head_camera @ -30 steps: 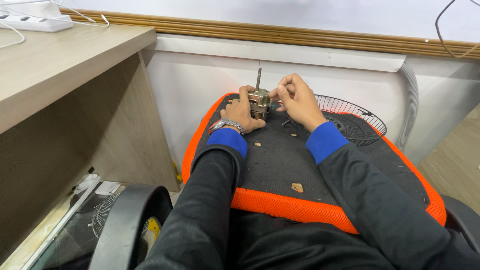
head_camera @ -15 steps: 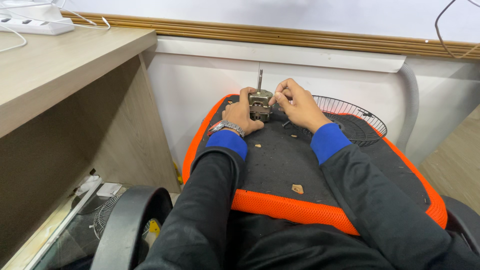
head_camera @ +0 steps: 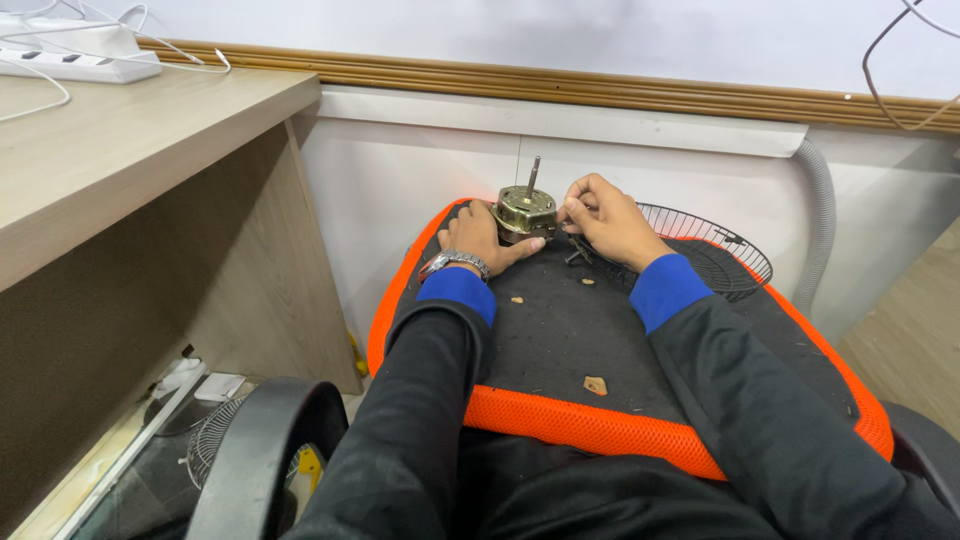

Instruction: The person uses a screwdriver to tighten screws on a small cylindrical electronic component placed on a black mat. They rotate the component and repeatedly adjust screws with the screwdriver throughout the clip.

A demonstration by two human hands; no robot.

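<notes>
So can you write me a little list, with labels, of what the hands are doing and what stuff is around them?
left hand: holds the side of the fan motor
right hand: fingertips at the motor's other side
fan motor: brass-coloured, shaft pointing up, sits on the seat cushion
seat cushion: black with an orange edge, small crumbs on it
fan grille: round wire, lies behind the right hand
desk: wooden, on the left, with a white power strip
wristwatch: on the left wrist

White wall (head_camera: pixel 600 40) with wooden trim (head_camera: pixel 600 92); wooden desk (head_camera: pixel 120 150) at left; wood floor (head_camera: pixel 910 340) right.
</notes>
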